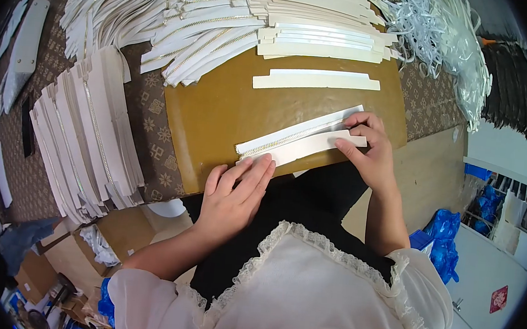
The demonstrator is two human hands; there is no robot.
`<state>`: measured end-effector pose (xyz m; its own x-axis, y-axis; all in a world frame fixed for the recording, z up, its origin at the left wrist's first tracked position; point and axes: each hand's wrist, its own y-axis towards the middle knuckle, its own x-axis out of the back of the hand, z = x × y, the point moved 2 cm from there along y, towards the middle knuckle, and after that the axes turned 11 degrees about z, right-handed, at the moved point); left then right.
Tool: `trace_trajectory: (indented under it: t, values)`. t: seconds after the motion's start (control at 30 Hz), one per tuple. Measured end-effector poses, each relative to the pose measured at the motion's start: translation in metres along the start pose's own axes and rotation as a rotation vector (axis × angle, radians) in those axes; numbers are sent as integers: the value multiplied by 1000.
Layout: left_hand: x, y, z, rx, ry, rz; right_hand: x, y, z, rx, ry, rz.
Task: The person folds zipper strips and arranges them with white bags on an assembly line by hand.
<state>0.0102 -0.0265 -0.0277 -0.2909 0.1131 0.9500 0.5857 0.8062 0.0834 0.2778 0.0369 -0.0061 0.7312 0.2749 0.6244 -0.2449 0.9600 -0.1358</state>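
Pressing a white strip [305, 148] along the lower edge of a zipper [297, 133], you have both lying slantwise near the front edge of the brown mat [230, 111], just ahead of your body. Your left hand [236, 193] lies open and flat, fingers together, with the fingertips on the strip's left end. Your right hand [370, 150] is curled over the right end with its fingertips on the strip, and I cannot tell whether the thumb closes under it or only rests on top. As far as the piles show, the work looks well along. A tall leaning stack of joined pieces [85, 130], each with a line of zipper teeth down its middle, sits on the table [155, 117] to your left, and more fan out at the far side [206, 34]. A stack of plain strips [321, 41] at the back of the mat and one single strip [316, 80] lying apart from it suggest there is more to join. The strips look like smooth, stiff, leather-like sheet, long and narrow with stepped ends. The zipper has white woven tape and fine pale metal teeth. The mat is glossy and slightly wrinkled, and the table carries a brown patterned covering.
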Motion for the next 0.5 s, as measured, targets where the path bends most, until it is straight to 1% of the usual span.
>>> trace_trajectory:
  t: [0.3, 0.4, 0.5]
  values:
    - [5, 4, 0, -13, -9, 33, 2, 0, -1, -1, 5, 17]
    - [4, 4, 1, -16, -14, 40, 5, -1, -4, 35, 66, 62]
    - [4, 5, 1, -21, -14, 37, 5, 0, -3, 19, 80, 68]
